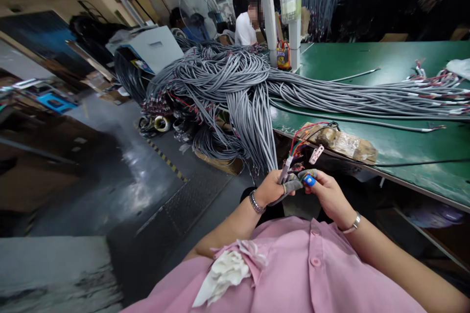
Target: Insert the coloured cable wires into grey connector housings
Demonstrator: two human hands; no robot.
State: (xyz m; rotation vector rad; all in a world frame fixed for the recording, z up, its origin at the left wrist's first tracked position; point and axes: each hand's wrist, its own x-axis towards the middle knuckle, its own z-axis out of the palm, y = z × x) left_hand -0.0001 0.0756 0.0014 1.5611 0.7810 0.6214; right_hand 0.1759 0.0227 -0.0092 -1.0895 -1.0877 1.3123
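Observation:
My left hand (276,188) is closed around a grey cable (286,167) just below its end. Red, green and dark wires (294,144) fan out from the stripped tip of that cable. Close beside it, my right hand (323,190) has thumb and finger pinched together; what lies between them is too small to make out. Blue tape (309,180) is wrapped on the right thumb, and greyish coverings sit on some fingers of both hands. A small pale tag with holes (316,154) shows just beyond the right hand.
A large heap of grey cables (220,71) spreads over the green table (404,151) and hangs off its edge. A wooden block with clear tape (341,143) lies at the near edge. White posts (267,10) rise behind. A person (245,29) sits beyond, near a fan (198,17).

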